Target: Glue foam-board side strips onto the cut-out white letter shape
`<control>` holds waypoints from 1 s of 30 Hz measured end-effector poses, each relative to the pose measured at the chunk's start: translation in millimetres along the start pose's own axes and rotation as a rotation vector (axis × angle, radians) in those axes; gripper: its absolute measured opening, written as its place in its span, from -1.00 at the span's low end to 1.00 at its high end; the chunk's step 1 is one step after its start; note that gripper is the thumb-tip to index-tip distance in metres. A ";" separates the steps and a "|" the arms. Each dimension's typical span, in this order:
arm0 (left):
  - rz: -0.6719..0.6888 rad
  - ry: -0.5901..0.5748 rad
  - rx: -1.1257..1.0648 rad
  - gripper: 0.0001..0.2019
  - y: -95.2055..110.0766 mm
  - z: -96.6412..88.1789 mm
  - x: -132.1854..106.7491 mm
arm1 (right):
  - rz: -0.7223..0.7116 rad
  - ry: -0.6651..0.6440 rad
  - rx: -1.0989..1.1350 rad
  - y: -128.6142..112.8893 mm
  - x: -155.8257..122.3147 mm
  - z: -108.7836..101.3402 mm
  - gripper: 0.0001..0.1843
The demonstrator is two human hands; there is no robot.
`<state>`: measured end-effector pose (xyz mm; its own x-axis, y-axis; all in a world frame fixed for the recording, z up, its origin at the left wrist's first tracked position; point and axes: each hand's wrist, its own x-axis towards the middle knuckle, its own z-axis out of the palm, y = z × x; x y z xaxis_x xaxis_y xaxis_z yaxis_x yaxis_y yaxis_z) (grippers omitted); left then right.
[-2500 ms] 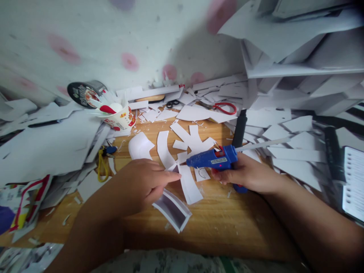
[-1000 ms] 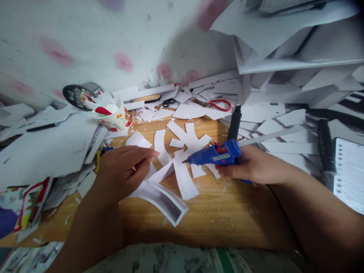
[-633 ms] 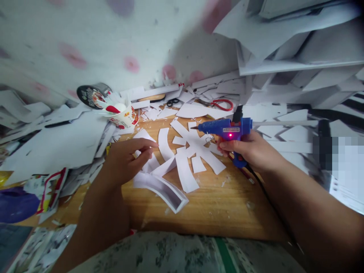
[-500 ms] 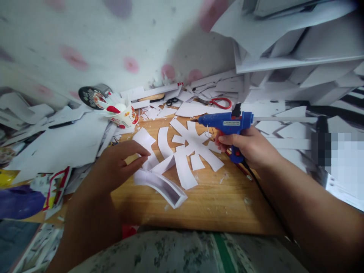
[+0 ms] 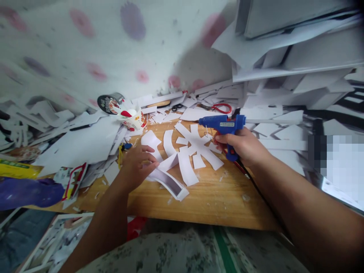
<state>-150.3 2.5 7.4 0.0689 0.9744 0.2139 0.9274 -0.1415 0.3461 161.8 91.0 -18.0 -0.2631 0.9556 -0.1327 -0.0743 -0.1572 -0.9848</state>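
Note:
My right hand [image 5: 241,146] grips a blue hot glue gun [image 5: 223,125] held upright above the wooden table [image 5: 216,201], its nozzle pointing left. My left hand [image 5: 138,165] rests with curled fingers on a curved white foam-board piece [image 5: 170,184], pinching its upper left end. Flat white cut-out strokes [image 5: 193,149] lie spread between the two hands. The glue gun's black cord [image 5: 250,178] trails back under my right forearm.
A paper cup [image 5: 133,119] with a tin behind it stands at the back left. Red-handled scissors [image 5: 220,108] and small black scissors [image 5: 176,107] lie near the wall. Heaps of white board offcuts [image 5: 71,144] crowd the left, and stacked boards [image 5: 284,76] fill the right.
My right hand has lifted the glue gun off the cut-outs and pulled it back to the right. My left hand slid to the curved piece's end and closed on it. The view has tilted.

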 end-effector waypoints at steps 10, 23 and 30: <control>-0.023 -0.011 -0.004 -0.80 -0.5 4.9 0.8 | -0.018 -0.001 -0.050 -3.6 -1.5 1.8 -0.84; 0.009 -0.041 -0.047 -0.74 -9.4 0.6 5.1 | -0.051 0.006 -0.080 -16.1 -8.8 8.0 -0.87; 0.044 0.130 -0.009 -0.85 -14.5 -0.2 -2.6 | -0.035 0.005 -0.129 -16.2 -9.9 8.4 -0.86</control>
<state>-164.0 2.0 2.0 0.0608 0.9363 0.3458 0.9213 -0.1860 0.3416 157.6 82.1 0.3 -0.2577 0.9613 -0.0978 0.0406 -0.0904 -0.9951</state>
